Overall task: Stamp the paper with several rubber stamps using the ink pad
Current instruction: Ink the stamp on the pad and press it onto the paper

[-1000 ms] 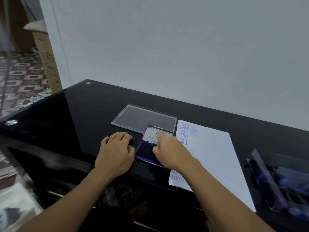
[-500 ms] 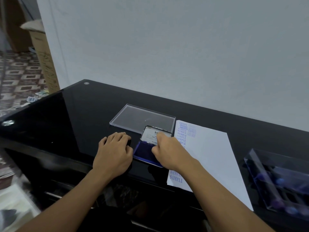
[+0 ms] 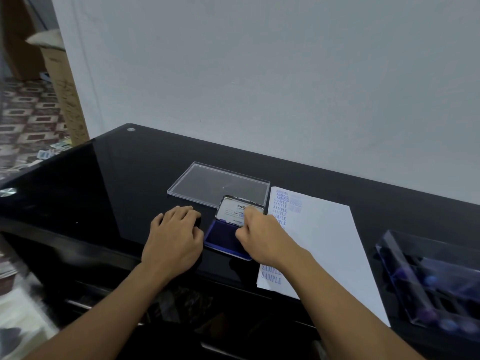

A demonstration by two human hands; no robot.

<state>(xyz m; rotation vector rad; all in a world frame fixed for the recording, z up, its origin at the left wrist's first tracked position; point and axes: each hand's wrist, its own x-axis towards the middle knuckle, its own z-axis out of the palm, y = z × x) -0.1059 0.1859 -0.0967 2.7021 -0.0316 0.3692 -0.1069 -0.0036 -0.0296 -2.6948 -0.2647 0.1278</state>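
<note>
Barely changed since 1 s ago: R hand point(image 3: 262, 235) curls over open blue ink pad point(image 3: 220, 236) near black glass worktop point(image 3: 104, 190) front edge, grip contents hidden; L hand point(image 3: 174, 235) rests flat beside. Prob. inking.

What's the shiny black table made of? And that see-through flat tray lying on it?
Shiny black tabletop: probably glass or glossy lacquer, since it reflects the wall like a mirror. See-through flat tray: likely clear hard plastic; the dark table shows through it, and its edges look crisp.

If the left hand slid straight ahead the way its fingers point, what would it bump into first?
Probably the clear plastic lid lying flat on the table just beyond the left hand, though depth is unclear.
</note>
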